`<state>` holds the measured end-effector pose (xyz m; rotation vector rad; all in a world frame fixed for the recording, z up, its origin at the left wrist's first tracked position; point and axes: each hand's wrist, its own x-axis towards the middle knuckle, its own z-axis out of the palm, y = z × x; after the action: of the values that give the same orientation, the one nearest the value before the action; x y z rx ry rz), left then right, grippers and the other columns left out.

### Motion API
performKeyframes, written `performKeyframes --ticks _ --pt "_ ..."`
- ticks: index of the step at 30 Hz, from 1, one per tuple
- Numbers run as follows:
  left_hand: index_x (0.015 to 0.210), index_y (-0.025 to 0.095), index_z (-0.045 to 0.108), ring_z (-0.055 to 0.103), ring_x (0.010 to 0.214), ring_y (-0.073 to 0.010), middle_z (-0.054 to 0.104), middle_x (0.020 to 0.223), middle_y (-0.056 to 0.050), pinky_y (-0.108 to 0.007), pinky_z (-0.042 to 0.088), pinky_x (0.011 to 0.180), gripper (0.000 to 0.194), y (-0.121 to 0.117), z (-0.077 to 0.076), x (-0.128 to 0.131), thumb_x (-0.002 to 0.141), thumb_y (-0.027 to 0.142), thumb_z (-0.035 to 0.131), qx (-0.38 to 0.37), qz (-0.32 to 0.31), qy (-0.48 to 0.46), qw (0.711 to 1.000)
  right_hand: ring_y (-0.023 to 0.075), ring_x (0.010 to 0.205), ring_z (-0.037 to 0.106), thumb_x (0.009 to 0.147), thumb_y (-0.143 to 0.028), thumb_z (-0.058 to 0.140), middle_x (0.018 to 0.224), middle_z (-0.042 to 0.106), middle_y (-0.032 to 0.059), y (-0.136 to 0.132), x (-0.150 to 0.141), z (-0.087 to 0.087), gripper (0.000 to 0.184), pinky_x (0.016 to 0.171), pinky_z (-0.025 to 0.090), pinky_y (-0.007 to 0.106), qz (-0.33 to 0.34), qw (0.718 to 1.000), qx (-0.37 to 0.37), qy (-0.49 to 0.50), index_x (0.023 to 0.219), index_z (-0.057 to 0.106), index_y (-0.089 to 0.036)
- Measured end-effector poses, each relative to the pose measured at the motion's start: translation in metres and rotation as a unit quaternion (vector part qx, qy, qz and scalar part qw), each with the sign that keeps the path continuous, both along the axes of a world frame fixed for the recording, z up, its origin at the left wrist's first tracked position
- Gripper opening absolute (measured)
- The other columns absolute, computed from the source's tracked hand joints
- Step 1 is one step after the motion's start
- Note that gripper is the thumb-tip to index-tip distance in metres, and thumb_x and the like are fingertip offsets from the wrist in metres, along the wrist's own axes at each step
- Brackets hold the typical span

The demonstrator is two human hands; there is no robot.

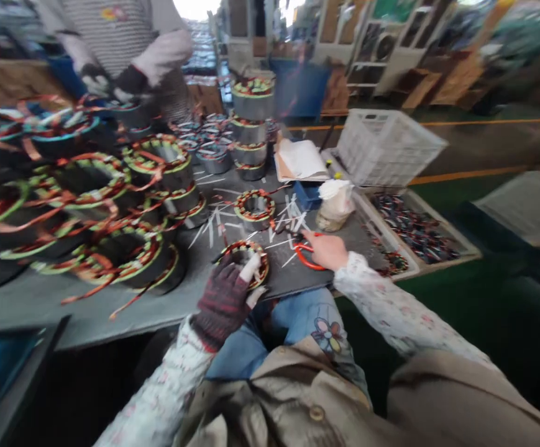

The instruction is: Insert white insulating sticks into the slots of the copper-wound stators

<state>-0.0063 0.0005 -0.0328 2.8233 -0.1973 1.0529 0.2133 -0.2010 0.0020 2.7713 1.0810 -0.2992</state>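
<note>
My left hand (223,298), in a dark knitted glove with pale fingertips, lies over a motor stator (261,264) at the front edge of the bench. Its thumb and fingers grip the copper-wound ring. My right hand (328,250), bare, holds red-handled scissors (307,261) just to the right of that stator. The scissors' dark blades point left and are partly blurred. Beyond them stands a second stator (255,210) with green-yellow insulation around its rim. White strips (212,225) are scattered about both stators.
Stacked stators (153,254) crowd the left; a taller stack (251,133) stands behind. On the right are a bag-topped tub (334,208), a white crate (386,149) and a tray of wire scraps (414,226). Across the bench, a co-worker's gloved hands (115,84) hold a stator.
</note>
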Motion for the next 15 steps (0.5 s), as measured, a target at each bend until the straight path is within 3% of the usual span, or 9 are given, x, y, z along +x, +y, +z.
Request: performKeyframes --ticks 1,4,6,8,11,15 --pt "0.165 0.014 0.039 0.075 0.096 -0.0297 0.078 0.107 -0.013 -0.053 0.062 0.104 0.073 0.002 -0.001 -0.002 0.103 0.036 0.071 -0.007 -0.014 0.000 1.000 0.0315 0.101 0.079 0.095 -0.013 0.053 0.113 0.081 0.0173 -0.005 -0.002 -0.004 0.071 0.082 0.057 0.036 0.001 1.000 0.000 -0.001 0.166 0.049 -0.017" --pt "0.170 0.011 0.029 0.076 0.100 -0.0289 0.078 0.113 -0.016 -0.052 0.061 0.107 0.084 0.013 -0.004 -0.005 0.104 0.044 0.070 -0.026 -0.051 0.002 0.998 0.0302 0.098 0.077 0.096 -0.029 0.058 0.109 0.081 0.0129 -0.015 -0.008 -0.023 0.058 0.080 0.057 0.036 0.033 0.994 0.107 -0.014 0.153 0.061 -0.019" --pt "0.173 0.011 0.024 0.076 0.103 -0.0291 0.077 0.117 -0.017 -0.054 0.059 0.110 0.089 0.018 -0.006 -0.007 0.104 0.047 0.068 -0.037 -0.063 0.010 0.997 0.0316 0.101 0.074 0.094 -0.036 0.060 0.109 0.080 0.0143 -0.012 -0.013 -0.033 0.050 0.086 0.057 0.038 0.085 0.980 0.177 -0.027 0.139 0.068 -0.016" --pt "0.175 0.014 0.018 0.076 0.108 -0.0301 0.077 0.122 -0.017 -0.055 0.058 0.112 0.091 0.020 -0.007 -0.009 0.105 0.048 0.066 -0.047 -0.062 0.023 0.997 0.0340 0.105 0.071 0.092 -0.037 0.062 0.111 0.078 0.0174 0.000 -0.020 -0.034 0.050 0.093 0.055 0.042 0.146 0.967 0.201 -0.057 0.135 0.070 -0.013" --pt "0.176 0.015 0.015 0.076 0.113 -0.0313 0.076 0.125 -0.018 -0.056 0.056 0.116 0.091 0.018 -0.007 -0.011 0.107 0.052 0.061 -0.053 -0.053 0.035 0.997 0.0362 0.107 0.069 0.095 -0.037 0.059 0.112 0.078 0.0208 0.026 -0.028 -0.021 0.054 0.095 0.051 0.044 0.193 0.962 0.162 -0.109 0.140 0.068 -0.009" --pt "0.176 0.014 0.017 0.076 0.115 -0.0318 0.076 0.128 -0.020 -0.057 0.056 0.116 0.089 0.016 -0.006 -0.012 0.107 0.051 0.061 -0.050 -0.045 0.030 0.997 0.0336 0.099 0.072 0.097 -0.035 0.056 0.107 0.080 0.0189 0.040 -0.027 -0.005 0.050 0.080 0.048 0.038 0.191 0.975 0.077 -0.083 0.139 0.071 -0.012"
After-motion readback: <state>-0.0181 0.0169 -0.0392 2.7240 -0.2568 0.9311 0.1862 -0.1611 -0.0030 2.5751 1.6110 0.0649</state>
